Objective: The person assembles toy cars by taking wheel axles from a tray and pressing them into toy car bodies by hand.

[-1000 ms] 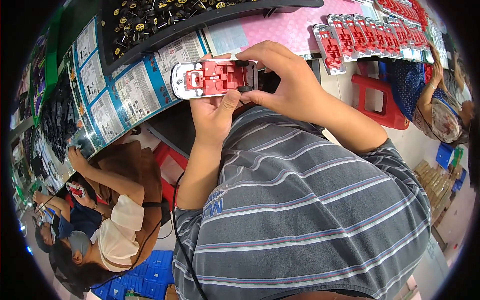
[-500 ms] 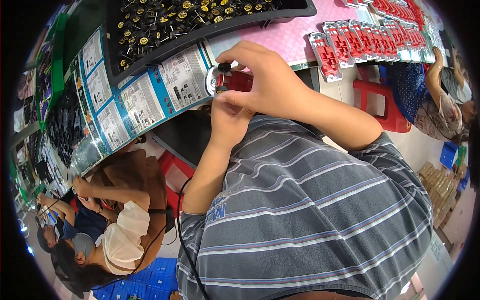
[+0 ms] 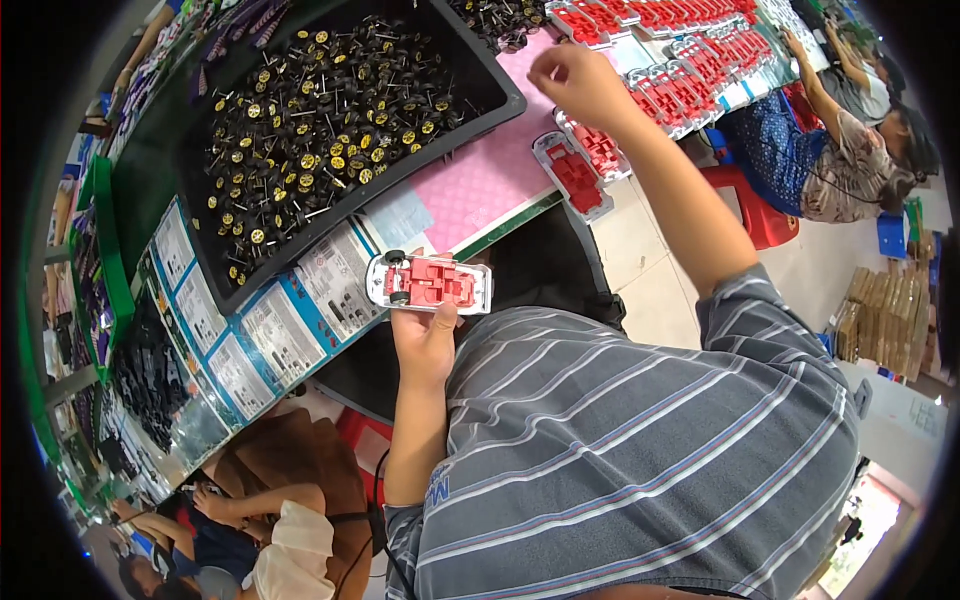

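Left hand: We see the left hand (image 3: 425, 345) gripping the long red toy car base with silver-white rim (image 3: 440, 285), its thumb pressed on the red part and its other fingers underneath.
Car base: It lies over the left hand, with its hollow red side facing us.
Fitted wheels: We notice two small round black wheels (image 3: 396, 256), one at each long side, at the end to the left of the thumb; at the other end we see none.
Right hand: It is raised, well ahead and to the right of the left hand. The right hand (image 3: 585, 85) has its fingers curled, but we cannot tell if something is between them.
Change: Half a second ago the right hand is around the base; now it is well apart. This means the fitted wheels sit there with no fingers on them, and only the left hand supports the base.
Black tray: Ahead of the left hand, we find the deep black plastic tray (image 3: 508, 102) with many loose yellow-hubbed wheels (image 3: 338, 160).
Finished-looking rows: Around the right hand, we see rows of red and silver bases (image 3: 665, 100).
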The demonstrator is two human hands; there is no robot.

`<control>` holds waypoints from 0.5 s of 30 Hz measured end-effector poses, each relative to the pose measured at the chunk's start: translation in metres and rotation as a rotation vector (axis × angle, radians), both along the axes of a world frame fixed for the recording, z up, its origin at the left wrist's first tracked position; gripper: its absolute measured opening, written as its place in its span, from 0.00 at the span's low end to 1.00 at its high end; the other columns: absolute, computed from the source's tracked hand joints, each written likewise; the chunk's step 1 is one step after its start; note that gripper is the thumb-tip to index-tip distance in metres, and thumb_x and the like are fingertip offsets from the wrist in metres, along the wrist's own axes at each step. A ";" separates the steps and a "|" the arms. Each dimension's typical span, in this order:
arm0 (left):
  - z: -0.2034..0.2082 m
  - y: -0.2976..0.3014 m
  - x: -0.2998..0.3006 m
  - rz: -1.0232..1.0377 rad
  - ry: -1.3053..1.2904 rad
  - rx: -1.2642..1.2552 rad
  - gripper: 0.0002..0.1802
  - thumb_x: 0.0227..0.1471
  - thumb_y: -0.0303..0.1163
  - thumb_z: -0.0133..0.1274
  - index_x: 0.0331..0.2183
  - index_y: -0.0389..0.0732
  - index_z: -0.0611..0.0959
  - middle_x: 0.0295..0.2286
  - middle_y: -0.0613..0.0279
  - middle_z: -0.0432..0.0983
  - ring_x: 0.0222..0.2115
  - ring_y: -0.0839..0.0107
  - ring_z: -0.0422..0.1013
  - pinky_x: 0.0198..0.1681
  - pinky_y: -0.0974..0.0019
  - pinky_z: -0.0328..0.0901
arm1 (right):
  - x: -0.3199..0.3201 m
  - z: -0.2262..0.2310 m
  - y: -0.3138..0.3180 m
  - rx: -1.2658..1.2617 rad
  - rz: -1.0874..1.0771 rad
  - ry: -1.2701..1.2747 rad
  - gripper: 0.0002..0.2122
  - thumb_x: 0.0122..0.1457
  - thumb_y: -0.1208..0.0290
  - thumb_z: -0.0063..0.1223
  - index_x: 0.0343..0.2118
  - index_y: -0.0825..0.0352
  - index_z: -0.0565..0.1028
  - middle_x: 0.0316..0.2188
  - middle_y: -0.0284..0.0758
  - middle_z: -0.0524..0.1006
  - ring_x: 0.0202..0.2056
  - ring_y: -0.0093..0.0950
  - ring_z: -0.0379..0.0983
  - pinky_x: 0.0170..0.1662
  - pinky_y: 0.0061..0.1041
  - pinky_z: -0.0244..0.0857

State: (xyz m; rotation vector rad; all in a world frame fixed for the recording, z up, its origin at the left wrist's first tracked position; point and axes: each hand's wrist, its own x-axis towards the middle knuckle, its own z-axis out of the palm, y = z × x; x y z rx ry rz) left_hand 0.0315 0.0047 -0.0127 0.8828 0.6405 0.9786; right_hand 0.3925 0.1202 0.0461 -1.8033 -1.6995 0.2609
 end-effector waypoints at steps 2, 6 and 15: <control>0.001 0.004 0.007 -0.018 -0.019 0.003 0.45 0.58 0.37 0.64 0.66 0.32 0.58 0.59 0.47 0.66 0.58 0.60 0.66 0.64 0.52 0.61 | 0.034 -0.029 0.041 0.054 -0.088 -0.089 0.13 0.58 0.66 0.66 0.43 0.67 0.82 0.34 0.39 0.83 0.34 0.32 0.81 0.39 0.30 0.74; 0.005 0.000 0.010 0.008 -0.022 0.029 0.46 0.58 0.38 0.64 0.66 0.32 0.57 0.59 0.46 0.65 0.59 0.58 0.66 0.64 0.52 0.61 | 0.022 -0.022 0.068 0.133 -0.169 -0.194 0.17 0.52 0.72 0.67 0.45 0.69 0.79 0.43 0.48 0.77 0.47 0.48 0.75 0.52 0.38 0.71; -0.003 -0.006 -0.005 0.118 -0.008 -0.023 0.44 0.61 0.37 0.60 0.67 0.31 0.56 0.61 0.45 0.64 0.60 0.57 0.65 0.65 0.51 0.59 | -0.006 0.015 0.019 0.239 -0.181 0.143 0.21 0.46 0.70 0.72 0.43 0.70 0.78 0.33 0.39 0.78 0.32 0.31 0.75 0.38 0.30 0.72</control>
